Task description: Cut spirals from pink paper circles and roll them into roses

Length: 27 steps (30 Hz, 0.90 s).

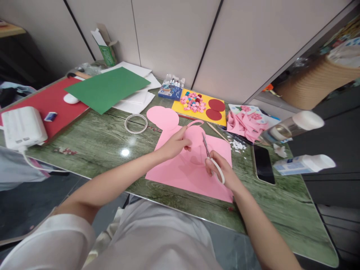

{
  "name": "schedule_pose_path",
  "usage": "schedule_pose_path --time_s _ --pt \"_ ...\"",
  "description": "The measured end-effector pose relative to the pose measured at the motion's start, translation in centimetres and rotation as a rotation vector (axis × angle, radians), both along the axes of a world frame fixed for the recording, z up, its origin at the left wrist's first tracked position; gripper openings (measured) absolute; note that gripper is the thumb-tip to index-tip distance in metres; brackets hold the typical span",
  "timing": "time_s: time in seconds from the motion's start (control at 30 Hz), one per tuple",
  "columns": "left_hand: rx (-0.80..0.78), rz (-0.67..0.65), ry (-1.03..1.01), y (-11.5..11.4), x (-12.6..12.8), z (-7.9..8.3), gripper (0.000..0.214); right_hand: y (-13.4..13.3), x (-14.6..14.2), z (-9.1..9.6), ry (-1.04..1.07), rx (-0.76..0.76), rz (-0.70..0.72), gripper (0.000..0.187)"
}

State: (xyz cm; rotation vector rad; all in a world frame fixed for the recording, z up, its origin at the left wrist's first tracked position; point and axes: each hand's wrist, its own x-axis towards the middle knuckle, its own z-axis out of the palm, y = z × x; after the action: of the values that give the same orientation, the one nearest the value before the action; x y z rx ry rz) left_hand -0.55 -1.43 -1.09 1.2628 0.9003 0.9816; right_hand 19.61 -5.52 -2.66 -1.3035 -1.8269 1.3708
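Observation:
My left hand (177,144) is closed on a pink paper piece (196,134) with a rounded edge. A thin curled strip (197,122) of pink paper rises at its upper side. My right hand (221,169) grips white-handled scissors (207,147), whose blades point up and away beside the held paper. Below both hands a large pink sheet (174,174) lies flat on the table. Pink paper circles (167,119) overlap at the sheet's upper left corner. Whether the blades touch the paper I cannot tell.
On the green table (95,138) are a tape roll (135,124), green sheet (109,88), white papers (140,101) and marker box (170,89). Yellow card (181,108) bears small pompoms and dark red circles. Pink scraps (247,123), a phone (263,164) and bottles (302,165) are rightward; a power bank (24,127) leftward.

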Motion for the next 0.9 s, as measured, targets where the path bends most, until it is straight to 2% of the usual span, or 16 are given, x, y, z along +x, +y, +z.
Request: schedule_pose_path --time_s 0.2,0.47,0.6,0.73,0.9 --pt "0.007 0.051 0.017 0.15 -0.05 0.02 0.014 0.02 0.07 -0.16 0.010 -0.006 -0.007 0.026" --pt "0.044 0.073 0.012 0.22 -0.11 -0.44 0.011 0.04 0.13 -0.32 0.030 -0.022 -0.010 0.027" --pt "0.057 0.068 0.035 0.15 0.02 -0.41 0.017 0.07 0.09 -0.34 0.025 -0.025 -0.015 0.029" --pt "0.101 0.003 0.024 -0.20 0.03 -0.01 0.027 0.01 -0.05 -0.20 0.018 -0.021 -0.008 0.029" --pt "0.075 -0.017 0.052 -0.39 0.06 0.25 0.034 -0.05 -0.20 -0.01 0.005 -0.002 -0.011 0.028"
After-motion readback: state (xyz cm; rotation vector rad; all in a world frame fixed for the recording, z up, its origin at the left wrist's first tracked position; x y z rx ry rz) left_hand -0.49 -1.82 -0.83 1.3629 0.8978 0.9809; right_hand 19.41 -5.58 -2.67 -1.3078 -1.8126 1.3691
